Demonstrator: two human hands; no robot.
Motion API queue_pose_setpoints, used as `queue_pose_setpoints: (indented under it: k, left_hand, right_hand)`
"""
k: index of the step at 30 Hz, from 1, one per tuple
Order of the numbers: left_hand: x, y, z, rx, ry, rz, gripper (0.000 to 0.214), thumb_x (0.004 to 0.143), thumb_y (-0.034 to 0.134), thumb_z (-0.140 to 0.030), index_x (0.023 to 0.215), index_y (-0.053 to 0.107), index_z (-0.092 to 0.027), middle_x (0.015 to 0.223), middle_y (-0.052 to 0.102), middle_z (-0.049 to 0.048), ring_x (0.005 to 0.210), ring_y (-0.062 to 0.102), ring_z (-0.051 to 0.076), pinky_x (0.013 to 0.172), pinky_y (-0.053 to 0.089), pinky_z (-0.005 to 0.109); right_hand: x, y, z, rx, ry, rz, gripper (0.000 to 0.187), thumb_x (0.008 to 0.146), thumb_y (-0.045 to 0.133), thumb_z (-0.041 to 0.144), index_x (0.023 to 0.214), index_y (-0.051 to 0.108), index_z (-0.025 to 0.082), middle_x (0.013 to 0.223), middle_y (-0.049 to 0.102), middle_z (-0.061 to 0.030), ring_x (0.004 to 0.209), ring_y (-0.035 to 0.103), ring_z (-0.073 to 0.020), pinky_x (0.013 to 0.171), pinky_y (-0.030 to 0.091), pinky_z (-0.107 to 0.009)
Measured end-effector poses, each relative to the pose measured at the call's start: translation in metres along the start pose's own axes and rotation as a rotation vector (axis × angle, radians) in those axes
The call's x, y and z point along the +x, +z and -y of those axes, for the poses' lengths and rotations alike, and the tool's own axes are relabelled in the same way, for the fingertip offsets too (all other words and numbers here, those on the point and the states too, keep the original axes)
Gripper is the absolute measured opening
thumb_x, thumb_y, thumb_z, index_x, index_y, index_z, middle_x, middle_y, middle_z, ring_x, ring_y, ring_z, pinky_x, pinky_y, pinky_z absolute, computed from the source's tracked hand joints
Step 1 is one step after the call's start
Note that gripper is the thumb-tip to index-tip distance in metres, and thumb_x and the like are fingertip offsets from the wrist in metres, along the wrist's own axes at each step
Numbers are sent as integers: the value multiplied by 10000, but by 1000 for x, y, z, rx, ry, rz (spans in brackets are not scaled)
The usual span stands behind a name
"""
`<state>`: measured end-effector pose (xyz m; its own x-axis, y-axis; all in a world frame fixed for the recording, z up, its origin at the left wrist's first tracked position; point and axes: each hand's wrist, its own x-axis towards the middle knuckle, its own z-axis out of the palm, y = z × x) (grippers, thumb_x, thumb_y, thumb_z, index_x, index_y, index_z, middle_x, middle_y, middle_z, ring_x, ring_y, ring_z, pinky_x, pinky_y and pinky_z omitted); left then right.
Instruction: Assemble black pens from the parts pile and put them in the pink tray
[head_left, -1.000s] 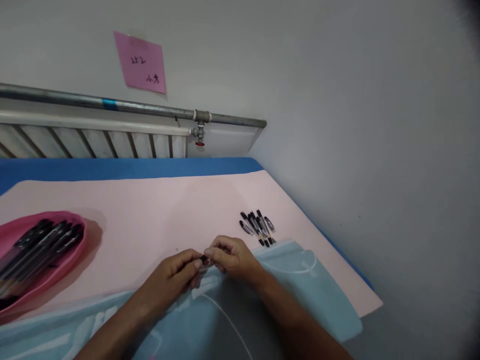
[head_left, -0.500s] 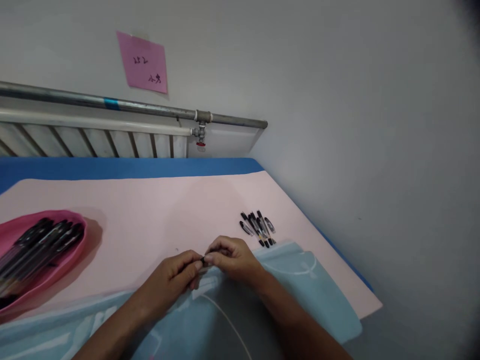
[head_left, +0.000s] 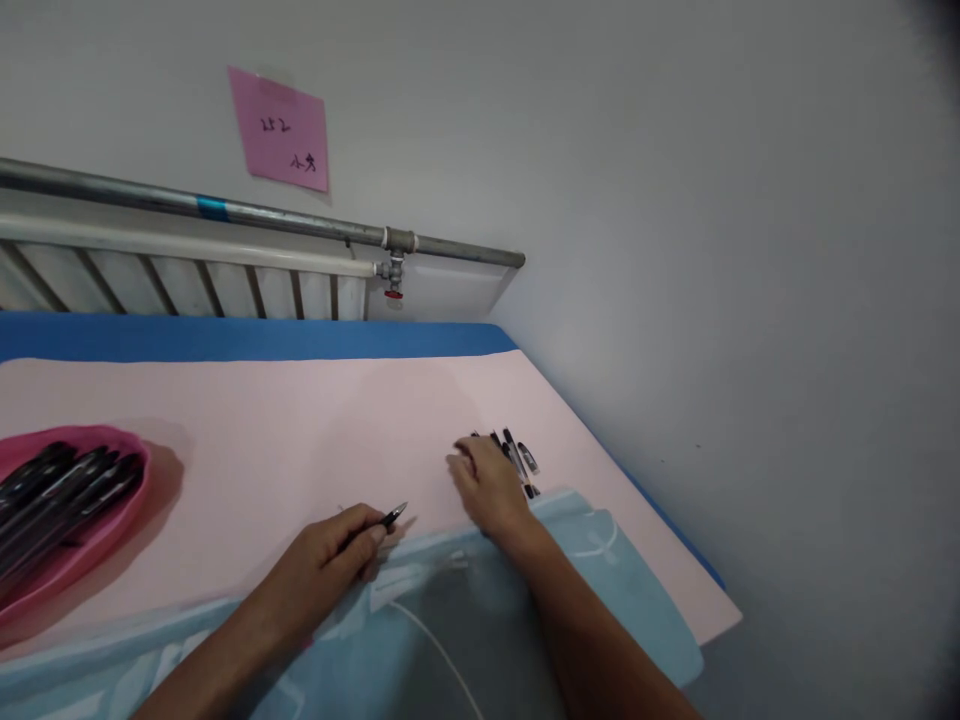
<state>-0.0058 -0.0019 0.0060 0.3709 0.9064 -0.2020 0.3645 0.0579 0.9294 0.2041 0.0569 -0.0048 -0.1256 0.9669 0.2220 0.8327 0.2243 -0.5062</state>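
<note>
My left hand [head_left: 330, 548] is closed round a black pen [head_left: 386, 519] whose bare tip points up and right over the pink sheet [head_left: 300, 420]. My right hand [head_left: 487, 482] lies over a small pile of black pen caps [head_left: 517, 455] near the sheet's right edge. Its fingers are curled down onto the caps, and whether they hold one is hidden. At the far left, a pink tray [head_left: 112, 520] holds several black pens [head_left: 52, 500].
A light blue cloth [head_left: 600, 560] with a white cord [head_left: 435, 650] covers the table's near edge under my forearms. Blue table surface [head_left: 300, 338] shows beyond the pink sheet. A radiator [head_left: 187, 285], a metal pipe [head_left: 285, 220] and a pink note [head_left: 281, 128] are on the wall behind.
My hands were together at the pen's tip. They have parted: the right hand moved right to the pile of caps, and the left hand keeps the pen, its tip now uncovered.
</note>
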Motion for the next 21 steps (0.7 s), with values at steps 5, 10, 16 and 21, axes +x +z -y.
queue_pose_setpoints:
  k: [5, 10, 16, 21]
  left_hand:
    - [-1, -3, -3, -13, -17, -14, 292, 849, 395, -379, 875, 611, -184, 609, 461, -37, 609, 426, 125, 575, 311, 217]
    - [-1, -2, -4, -44, -33, -31, 296, 845, 391, -373, 890, 614, -183, 610, 462, -37, 583, 403, 119, 540, 294, 212]
    - [1, 1, -2, -41, 13, -17, 275, 854, 387, -358, 849, 595, -178, 603, 478, -41, 569, 404, 110, 537, 292, 214]
    - [2, 1, 0, -50, 23, -22, 275, 856, 385, -356, 805, 588, -177, 597, 474, -44, 570, 411, 108, 546, 303, 216]
  right_hand:
    - [7, -3, -25, -359, 72, 42, 219, 771, 451, 106, 916, 614, 106, 916, 619, -151, 865, 572, -235, 758, 406, -333]
    - [1, 2, -11, 129, 112, -11, 316, 757, 466, 169, 1062, 547, 157, 826, 637, -68, 683, 588, -172, 597, 443, -277]
    - [-11, 14, 21, 1216, 302, 103, 258, 751, 549, 307, 971, 508, 179, 599, 595, 17, 419, 504, -103, 369, 362, -208]
    - [-16, 14, 29, 1235, 219, 133, 261, 743, 586, 279, 969, 543, 154, 602, 617, 5, 408, 495, -84, 388, 382, -210]
